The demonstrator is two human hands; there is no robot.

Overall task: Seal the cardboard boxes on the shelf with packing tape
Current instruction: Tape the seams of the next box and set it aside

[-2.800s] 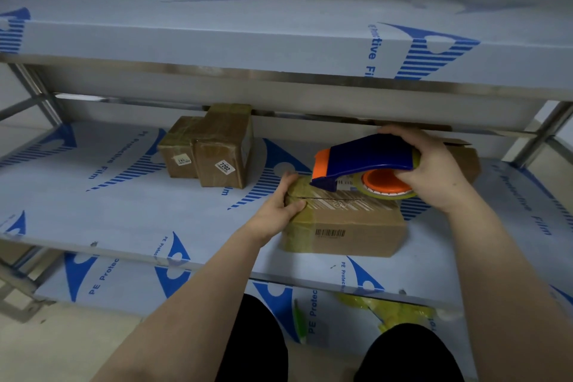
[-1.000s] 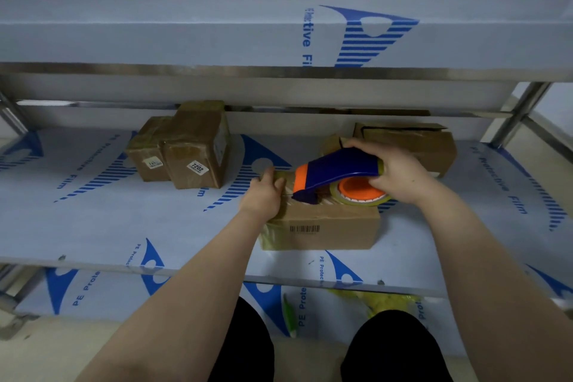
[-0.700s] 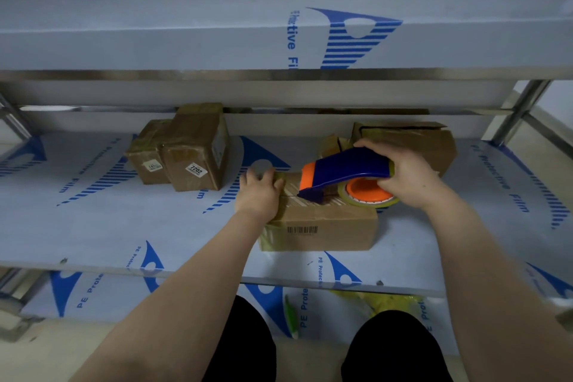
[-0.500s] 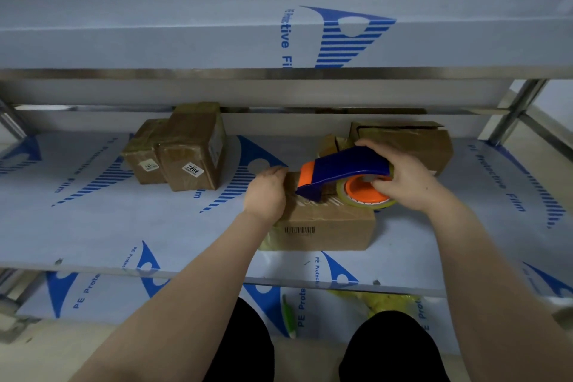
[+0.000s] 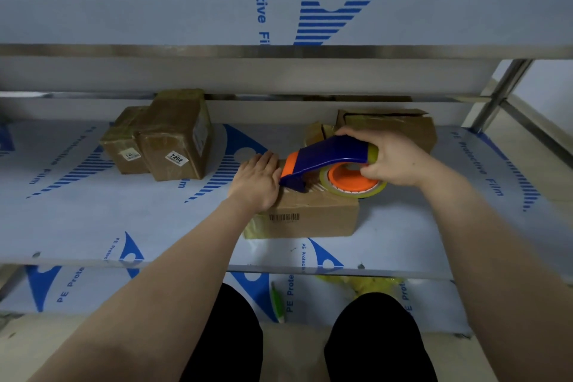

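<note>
A flat cardboard box (image 5: 313, 220) with a barcode on its front lies on the middle shelf (image 5: 93, 220). My left hand (image 5: 257, 183) presses flat on the box's left end, fingers straight. My right hand (image 5: 393, 158) grips a blue and orange tape dispenser (image 5: 325, 161) with a roll of clear tape (image 5: 353, 183). The dispenser's nose rests on the box top right beside my left fingers. A strip of tape lies along the top of the box.
Two taped boxes (image 5: 167, 139) stand at the back left of the shelf. An open-flapped box (image 5: 397, 127) sits behind my right hand. The upper shelf (image 5: 279, 22) overhangs close above. Yellow-green items (image 5: 366, 285) lie on the lower shelf. A metal post (image 5: 496, 93) stands right.
My left hand slid onto the box's left end and flattened there. The dispenser moved left along the box top toward that hand. The view shifted slightly.
</note>
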